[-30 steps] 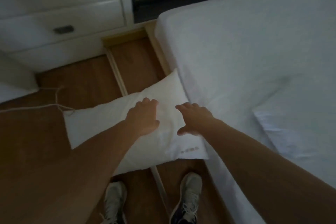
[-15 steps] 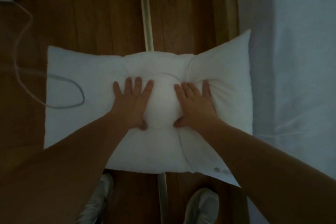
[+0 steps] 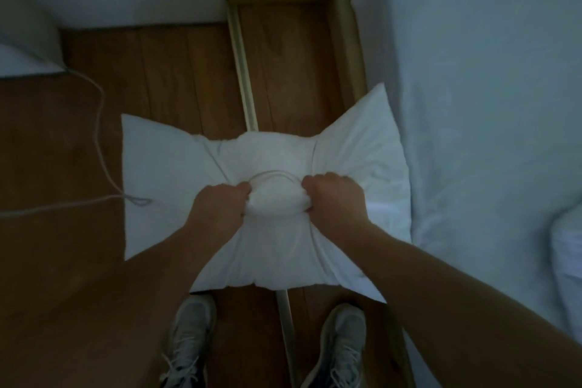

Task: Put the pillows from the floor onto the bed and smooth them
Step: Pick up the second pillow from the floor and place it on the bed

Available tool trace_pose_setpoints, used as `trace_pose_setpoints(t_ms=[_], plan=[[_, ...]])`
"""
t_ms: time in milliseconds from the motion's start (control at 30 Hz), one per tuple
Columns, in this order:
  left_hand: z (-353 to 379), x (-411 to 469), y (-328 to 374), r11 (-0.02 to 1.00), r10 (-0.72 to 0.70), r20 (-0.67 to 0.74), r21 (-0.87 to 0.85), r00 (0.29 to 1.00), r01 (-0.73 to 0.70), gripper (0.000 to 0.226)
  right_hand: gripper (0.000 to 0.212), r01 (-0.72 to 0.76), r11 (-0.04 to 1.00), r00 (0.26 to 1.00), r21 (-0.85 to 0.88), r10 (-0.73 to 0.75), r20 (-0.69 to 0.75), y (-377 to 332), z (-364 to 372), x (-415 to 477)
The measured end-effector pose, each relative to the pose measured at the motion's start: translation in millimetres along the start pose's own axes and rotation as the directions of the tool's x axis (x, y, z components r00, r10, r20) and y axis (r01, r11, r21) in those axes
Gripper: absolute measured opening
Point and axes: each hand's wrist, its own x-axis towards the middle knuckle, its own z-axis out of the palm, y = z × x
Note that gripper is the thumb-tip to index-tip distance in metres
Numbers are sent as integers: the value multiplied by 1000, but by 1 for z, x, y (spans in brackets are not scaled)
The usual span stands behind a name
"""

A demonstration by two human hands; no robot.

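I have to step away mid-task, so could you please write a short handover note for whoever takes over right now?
Left hand: closed on a bunch of the pillow near its middle.
Right hand: closed on the same pillow, beside the left hand, with a bulge of fabric pinched between them.
The pillow is over the wooden floor, its right edge against the bed; whether it has left the floor I cannot tell. A cord runs under its left edge.
Done: pillow gripped.
Left: lift it onto the bed, watching the cord, then smooth it.
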Motion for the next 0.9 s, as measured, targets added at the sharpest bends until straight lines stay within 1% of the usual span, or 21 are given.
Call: trace_pose_setpoints(t_ms=[100, 167, 233, 300, 400, 500, 567, 633, 700, 733, 800, 900], plan=[[-60, -31, 42, 998, 47, -61, -47, 997, -50, 25, 24, -20, 999, 998, 36, 22, -53, 12, -77, -38], [-108, -40, 85, 996, 76, -122, -33, 990, -80, 24, 21, -51, 998, 996, 27, 53, -77, 36, -134, -62], [-155, -43, 142, 990, 140, -148, 2, 979, -141, 27, 17, -112, 994, 990, 9, 112, -90, 73, -191, -88], [-198, -42, 208, 976, 216, -164, 43, 963, -211, 29, 20, -168, 986, 982, 2, 167, -92, 121, -245, -117], [-248, -31, 319, 947, 321, -188, 86, 928, -310, 25, 21, -248, 969, 955, 11, 246, -163, 206, -318, -166], [-290, -7, 436, 919, 394, -230, 112, 890, -378, 27, 29, -327, 944, 920, 41, 328, -216, 301, -378, -206], [-309, 14, 506, 905, 425, -264, 113, 866, -410, 29, 38, -365, 931, 902, 23, 360, -239, 367, -408, -228], [-320, 35, 566, 900, 436, -282, 116, 855, -421, 31, 57, -390, 921, 895, -22, 374, -242, 427, -426, -247], [-324, 52, 613, 908, 419, -251, 133, 872, -398, 40, 76, -454, 890, 876, -34, 439, -200, 472, -433, -263], [-323, 58, 631, 913, 405, -198, 139, 893, -384, 49, 81, -484, 874, 866, -33, 473, -163, 489, -432, -272], [-315, 69, 654, 919, 376, -59, 152, 925, -364, 63, 85, -505, 863, 860, -15, 501, -102, 511, -419, -286], [-288, 77, 663, 913, 336, 113, 204, 935, -353, 71, 86, -495, 868, 868, 46, 496, -12, 520, -383, -297]])
